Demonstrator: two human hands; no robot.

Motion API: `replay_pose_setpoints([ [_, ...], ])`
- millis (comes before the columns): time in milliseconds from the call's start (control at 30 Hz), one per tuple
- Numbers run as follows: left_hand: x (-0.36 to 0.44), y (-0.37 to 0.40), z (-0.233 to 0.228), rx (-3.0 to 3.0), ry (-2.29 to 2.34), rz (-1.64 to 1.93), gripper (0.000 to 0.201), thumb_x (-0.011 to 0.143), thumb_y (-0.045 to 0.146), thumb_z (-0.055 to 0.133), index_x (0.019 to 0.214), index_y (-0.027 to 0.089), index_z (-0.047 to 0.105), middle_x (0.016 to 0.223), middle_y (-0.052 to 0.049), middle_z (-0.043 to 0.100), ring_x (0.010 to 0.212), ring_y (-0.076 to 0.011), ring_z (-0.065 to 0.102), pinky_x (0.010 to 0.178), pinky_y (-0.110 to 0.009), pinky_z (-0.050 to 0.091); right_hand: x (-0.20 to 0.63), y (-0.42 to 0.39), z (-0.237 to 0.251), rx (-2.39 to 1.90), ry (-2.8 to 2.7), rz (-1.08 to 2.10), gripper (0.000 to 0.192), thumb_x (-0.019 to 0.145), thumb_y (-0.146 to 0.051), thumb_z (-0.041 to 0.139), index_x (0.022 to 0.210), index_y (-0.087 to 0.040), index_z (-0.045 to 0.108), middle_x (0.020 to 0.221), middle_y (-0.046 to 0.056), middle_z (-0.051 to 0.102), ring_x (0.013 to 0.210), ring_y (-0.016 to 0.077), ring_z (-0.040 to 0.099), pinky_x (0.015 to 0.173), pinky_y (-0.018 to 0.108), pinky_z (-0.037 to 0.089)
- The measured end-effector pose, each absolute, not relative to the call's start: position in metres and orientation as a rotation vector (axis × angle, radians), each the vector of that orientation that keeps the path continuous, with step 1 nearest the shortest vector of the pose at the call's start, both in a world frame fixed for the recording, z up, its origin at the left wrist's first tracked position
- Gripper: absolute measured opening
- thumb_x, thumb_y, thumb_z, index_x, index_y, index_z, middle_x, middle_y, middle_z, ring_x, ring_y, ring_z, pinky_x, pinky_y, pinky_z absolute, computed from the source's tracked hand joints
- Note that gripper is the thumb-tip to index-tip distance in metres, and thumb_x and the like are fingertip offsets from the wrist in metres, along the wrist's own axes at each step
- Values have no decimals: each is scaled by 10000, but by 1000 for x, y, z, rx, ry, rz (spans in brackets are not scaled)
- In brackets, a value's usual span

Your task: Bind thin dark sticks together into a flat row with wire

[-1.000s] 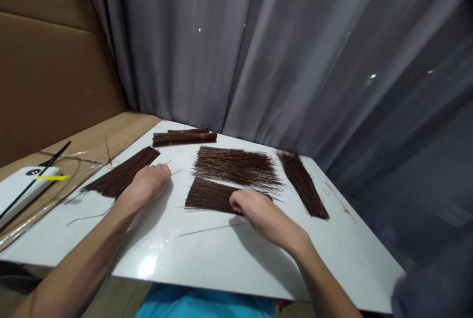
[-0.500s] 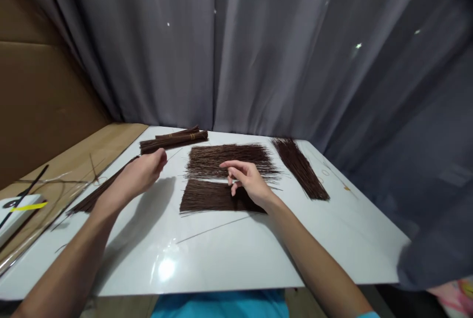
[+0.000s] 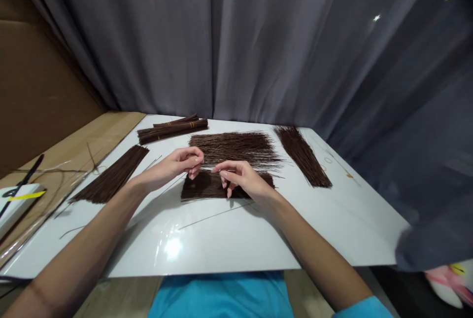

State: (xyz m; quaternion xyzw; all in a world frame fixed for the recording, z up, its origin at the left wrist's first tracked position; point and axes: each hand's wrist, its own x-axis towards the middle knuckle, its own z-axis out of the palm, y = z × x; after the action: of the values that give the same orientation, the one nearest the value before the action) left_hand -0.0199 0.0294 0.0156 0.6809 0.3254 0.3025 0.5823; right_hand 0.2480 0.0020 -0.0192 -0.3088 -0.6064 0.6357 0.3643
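Observation:
My left hand (image 3: 179, 164) and my right hand (image 3: 242, 178) meet fingertip to fingertip just above a flat pile of thin dark brown sticks (image 3: 201, 189) at the middle of the white table (image 3: 229, 244). Both pinch what looks like a single thin stick, barely visible between them. A wider, looser pile of sticks (image 3: 236, 144) lies right behind the hands. A slanted pile (image 3: 111, 177) lies left of my left hand, and another one (image 3: 303, 155) to the right. Tied bundles (image 3: 172, 129) lie at the back left.
One loose stick (image 3: 210, 217) lies on the table in front of my hands. On the wooden surface at the left sit a white device with yellow tape (image 3: 16, 199) and stray wires. A grey curtain (image 3: 258, 52) closes off the back and right side.
My left hand has come in from the left pile to the middle. My right hand has lifted off the near pile, and the two now meet, fingers pinched. The view has also tilted.

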Motion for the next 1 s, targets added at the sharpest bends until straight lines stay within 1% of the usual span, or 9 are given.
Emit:
replay_pose_setpoints([
  [167, -16, 26, 10, 1662, 838, 696, 310, 1049, 497, 615, 1000, 192, 590, 726, 14, 543, 653, -136, 509, 643, -261, 442, 241, 3, -27, -811, -1548, 1671, 402, 922, -462, 793, 1191, -163, 773, 790, 14, 622, 753, 157, 642, 565, 247, 623],
  [267, -16, 27, 6, 1681, 846, 666, 314, 1064, 518, 576, 1065, 204, 579, 697, 28, 537, 623, -140, 527, 618, -257, 438, 240, 3, -30, -827, -1545, 1685, 400, 914, -460, 803, 1179, -162, 775, 784, 12, 626, 735, 154, 649, 561, 248, 625],
  [400, -17, 27, 5, 1671, 802, 636, 339, 1061, 538, 576, 1148, 210, 585, 733, 12, 596, 628, -145, 577, 600, -252, 431, 238, 2, -31, -831, -1562, 1678, 372, 909, -438, 813, 1163, -168, 782, 791, 13, 628, 733, 152, 650, 550, 240, 621],
  [500, -17, 25, 8, 1637, 800, 624, 353, 1039, 545, 608, 1119, 201, 612, 755, -3, 595, 590, -126, 534, 539, -237, 373, 236, 1, -30, -838, -1546, 1663, 390, 897, -450, 827, 1171, -176, 785, 868, 36, 677, 751, 152, 667, 568, 244, 629],
  [600, -14, 22, 12, 1642, 845, 601, 369, 1015, 557, 638, 1062, 191, 651, 753, -8, 569, 594, -118, 489, 510, -225, 338, 232, -1, -30, -856, -1511, 1616, 424, 901, -487, 820, 1186, -175, 789, 947, 66, 728, 763, 151, 681, 592, 249, 635],
  [700, -11, 20, 14, 1677, 888, 593, 389, 997, 575, 653, 1029, 188, 673, 724, 4, 530, 615, -123, 470, 508, -217, 341, 229, -3, -32, -892, -1477, 1554, 422, 894, -501, 825, 1144, -163, 803, 907, 68, 747, 731, 145, 677, 594, 251, 623],
  [833, -8, 19, 15, 1727, 887, 579, 428, 1014, 598, 614, 1000, 175, 677, 691, 21, 475, 592, -118, 407, 499, -221, 325, 227, -4, -32, -903, -1479, 1524, 374, 871, -464, 850, 1078, -154, 816, 836, 47, 738, 659, 127, 643, 563, 245, 594],
  [1000, -5, 16, 17, 1761, 891, 591, 419, 1030, 572, 610, 1008, 158, 675, 718, 11, 507, 603, -112, 396, 520, -222, 320, 229, -3, -32, -870, -1491, 1518, 359, 849, -455, 870, 1024, -145, 818, 817, 44, 733, 651, 130, 635, 560, 252, 579],
])
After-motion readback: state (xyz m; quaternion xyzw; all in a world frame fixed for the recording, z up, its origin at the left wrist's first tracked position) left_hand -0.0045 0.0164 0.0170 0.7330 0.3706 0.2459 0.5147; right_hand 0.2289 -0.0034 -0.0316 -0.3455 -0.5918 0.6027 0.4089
